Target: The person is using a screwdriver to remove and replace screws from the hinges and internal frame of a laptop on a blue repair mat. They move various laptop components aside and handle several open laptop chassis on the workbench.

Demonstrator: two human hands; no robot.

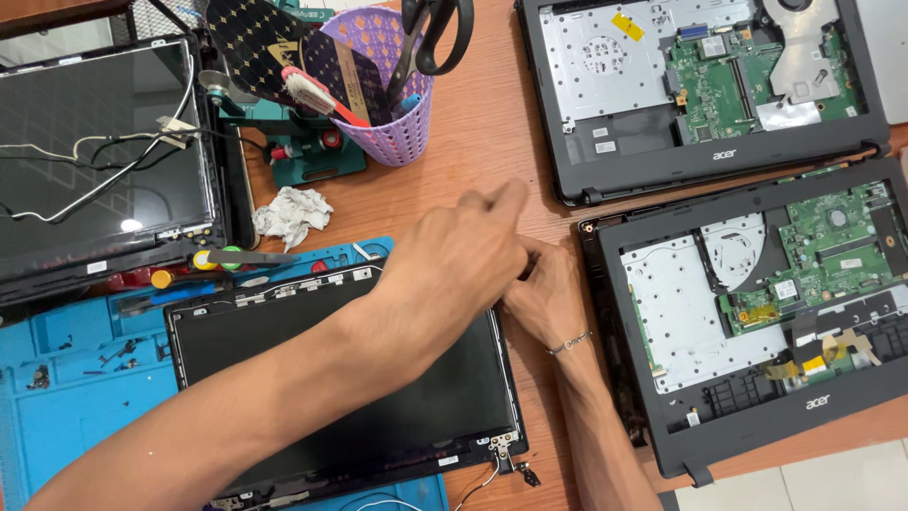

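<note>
Both hands, left (463, 260) over right (544, 293), meet at the screen panel's (378, 416) two-o'clock corner, grip hidden; the thin panel looks fragile, best held by its edges.

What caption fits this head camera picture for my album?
Two hands meet at the corner of a laptop screen beside two opened laptops.

Two opened laptop bases (705, 85) (757, 312), two detached screen panels (104, 151) (378, 416), one purple basket (383, 95), one crumpled tissue (293, 214), one blue mat (76, 378), two hands (463, 265) (549, 298).
</note>
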